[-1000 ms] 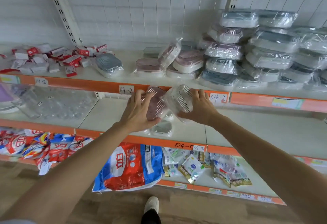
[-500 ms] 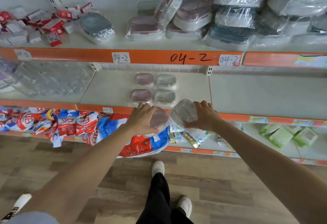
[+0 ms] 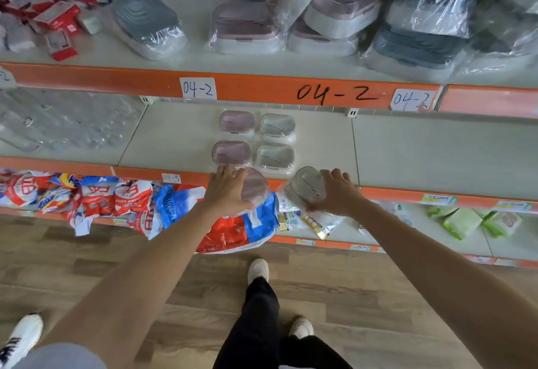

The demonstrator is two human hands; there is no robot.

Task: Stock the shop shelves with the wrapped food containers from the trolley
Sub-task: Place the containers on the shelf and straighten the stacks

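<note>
1. At centre frame, the left hand (image 3: 225, 191) curled its fingers round a wrapped pink container (image 3: 254, 186), and the right hand (image 3: 339, 192) gripped a wrapped green container (image 3: 307, 183), both at the shelf's (image 3: 174, 141) front edge.
2. Just beyond, four small containers (image 3: 254, 141) sat on that shelf.
3. Along the top, larger wrapped containers (image 3: 334, 10) were piled.

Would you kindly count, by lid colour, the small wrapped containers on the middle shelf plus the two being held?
Pink-lidded containers: 3, two on the shelf, one in the left hand.
Clear grey-lidded containers: 3, two shelved, one in the right hand.
Total: 6
</note>
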